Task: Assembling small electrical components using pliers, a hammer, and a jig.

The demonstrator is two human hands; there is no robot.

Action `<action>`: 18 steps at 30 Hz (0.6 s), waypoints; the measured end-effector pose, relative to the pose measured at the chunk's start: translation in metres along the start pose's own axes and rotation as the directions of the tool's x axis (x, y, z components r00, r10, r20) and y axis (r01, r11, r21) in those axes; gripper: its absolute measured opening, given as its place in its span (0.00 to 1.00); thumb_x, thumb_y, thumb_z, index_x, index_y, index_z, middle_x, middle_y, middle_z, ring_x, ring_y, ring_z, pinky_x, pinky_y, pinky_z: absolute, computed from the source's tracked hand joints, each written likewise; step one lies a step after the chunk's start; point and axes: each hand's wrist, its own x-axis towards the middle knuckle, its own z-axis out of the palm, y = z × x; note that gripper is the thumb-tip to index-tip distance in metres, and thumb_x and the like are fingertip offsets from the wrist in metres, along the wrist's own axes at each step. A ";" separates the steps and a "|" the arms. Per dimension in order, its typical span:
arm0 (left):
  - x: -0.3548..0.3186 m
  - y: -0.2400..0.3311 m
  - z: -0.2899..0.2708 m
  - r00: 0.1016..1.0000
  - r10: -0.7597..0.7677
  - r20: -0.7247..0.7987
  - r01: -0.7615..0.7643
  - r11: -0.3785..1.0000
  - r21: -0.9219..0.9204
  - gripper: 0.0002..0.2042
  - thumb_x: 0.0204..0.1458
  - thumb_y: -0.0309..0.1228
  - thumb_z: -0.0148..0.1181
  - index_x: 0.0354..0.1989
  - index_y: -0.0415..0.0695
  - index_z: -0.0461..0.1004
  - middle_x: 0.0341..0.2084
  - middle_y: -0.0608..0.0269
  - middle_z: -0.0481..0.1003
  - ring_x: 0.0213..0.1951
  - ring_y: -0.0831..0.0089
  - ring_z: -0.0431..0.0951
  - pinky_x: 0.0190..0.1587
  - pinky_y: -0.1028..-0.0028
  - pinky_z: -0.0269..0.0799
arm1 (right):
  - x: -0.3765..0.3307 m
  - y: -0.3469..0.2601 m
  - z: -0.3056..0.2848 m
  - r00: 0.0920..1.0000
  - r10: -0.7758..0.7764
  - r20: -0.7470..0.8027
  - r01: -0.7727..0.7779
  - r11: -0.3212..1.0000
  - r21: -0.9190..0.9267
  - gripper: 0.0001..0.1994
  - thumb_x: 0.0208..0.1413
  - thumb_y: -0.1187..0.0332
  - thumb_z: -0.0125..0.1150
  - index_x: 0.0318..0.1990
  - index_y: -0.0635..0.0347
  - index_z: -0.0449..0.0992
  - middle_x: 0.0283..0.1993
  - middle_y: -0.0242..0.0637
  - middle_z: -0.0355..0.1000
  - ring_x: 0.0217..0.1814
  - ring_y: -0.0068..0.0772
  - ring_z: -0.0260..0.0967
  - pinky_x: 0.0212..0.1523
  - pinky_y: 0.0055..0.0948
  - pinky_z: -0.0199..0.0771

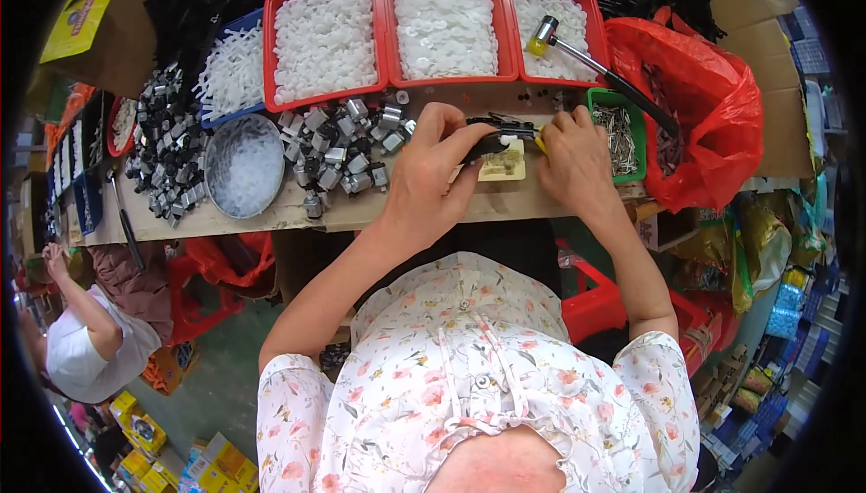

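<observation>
Head view shows the left hand (431,171) pinching a small black part (494,143) over a pale block (503,163) on the counter (262,213). Just right, the right hand (575,155) grips a yellow-tipped tool (538,139) touching that part. Near left lies a pile of metal pieces (338,152); a hammer (586,62) rests across the far red tray (577,6).

Small assembly workshop: red trays (325,42) of white parts, metal pieces (338,155), hammer (586,55) on bench (253,218)

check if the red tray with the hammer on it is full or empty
Full: the right-hand red tray is heaped with small white parts, and the hammer lies across its corner, head resting on them.
</observation>
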 end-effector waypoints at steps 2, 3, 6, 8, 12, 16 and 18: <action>0.001 0.002 0.000 0.999 0.001 -0.032 -0.003 0.998 -0.058 0.18 0.48 0.15 0.59 0.50 0.34 0.72 0.41 0.51 0.68 0.38 0.59 0.73 0.43 0.71 0.71 | -0.003 0.007 0.007 0.994 0.017 -0.112 -0.023 0.998 -0.052 0.08 0.43 0.77 0.61 0.34 0.63 0.77 0.42 0.41 0.72 0.47 0.45 0.67 0.44 0.43 0.67; 0.000 0.002 0.000 0.998 -0.003 -0.058 -0.004 0.993 -0.118 0.17 0.49 0.15 0.56 0.49 0.34 0.71 0.40 0.51 0.68 0.37 0.60 0.73 0.42 0.71 0.70 | -0.005 0.010 0.007 0.994 0.012 -0.113 -0.018 0.999 -0.051 0.08 0.43 0.77 0.61 0.34 0.63 0.77 0.42 0.41 0.72 0.47 0.45 0.67 0.44 0.43 0.67; -0.002 0.000 0.000 0.999 -0.036 0.003 0.037 0.997 -0.067 0.15 0.50 0.15 0.51 0.49 0.35 0.69 0.36 0.51 0.69 0.35 0.61 0.72 0.41 0.70 0.69 | -0.014 0.013 -0.005 0.974 0.054 -0.219 -0.039 0.997 0.072 0.10 0.44 0.79 0.57 0.36 0.65 0.77 0.44 0.43 0.72 0.48 0.47 0.69 0.47 0.43 0.67; -0.001 0.005 -0.001 0.998 -0.066 0.016 0.066 0.996 -0.058 0.16 0.50 0.16 0.50 0.49 0.35 0.69 0.35 0.51 0.69 0.35 0.61 0.72 0.39 0.70 0.69 | -0.022 0.008 -0.019 0.939 0.076 -0.336 -0.021 0.986 0.164 0.12 0.45 0.81 0.53 0.39 0.67 0.77 0.49 0.44 0.73 0.51 0.49 0.69 0.51 0.43 0.66; 0.001 0.010 0.004 0.997 -0.079 -0.004 0.078 0.995 -0.062 0.13 0.55 0.21 0.51 0.49 0.36 0.70 0.34 0.52 0.69 0.33 0.61 0.72 0.37 0.70 0.67 | -0.036 0.006 -0.029 0.957 0.079 -0.280 0.010 0.954 0.300 0.15 0.44 0.81 0.53 0.43 0.66 0.75 0.55 0.44 0.72 0.58 0.48 0.68 0.60 0.46 0.62; 0.003 0.012 0.006 0.998 -0.061 0.024 0.063 0.995 -0.078 0.11 0.62 0.29 0.52 0.49 0.36 0.70 0.34 0.51 0.70 0.32 0.60 0.72 0.37 0.69 0.67 | -0.046 0.001 -0.033 0.954 0.049 -0.295 0.078 0.911 0.405 0.16 0.43 0.82 0.52 0.43 0.67 0.74 0.61 0.47 0.68 0.63 0.51 0.66 0.64 0.50 0.57; 0.002 0.009 0.009 0.997 -0.068 0.028 0.070 0.994 -0.080 0.14 0.66 0.36 0.51 0.48 0.35 0.71 0.33 0.51 0.71 0.32 0.59 0.72 0.37 0.69 0.68 | -0.048 -0.002 -0.033 0.956 0.018 -0.292 0.116 0.893 0.435 0.16 0.42 0.83 0.52 0.43 0.67 0.74 0.62 0.47 0.67 0.64 0.52 0.65 0.64 0.52 0.56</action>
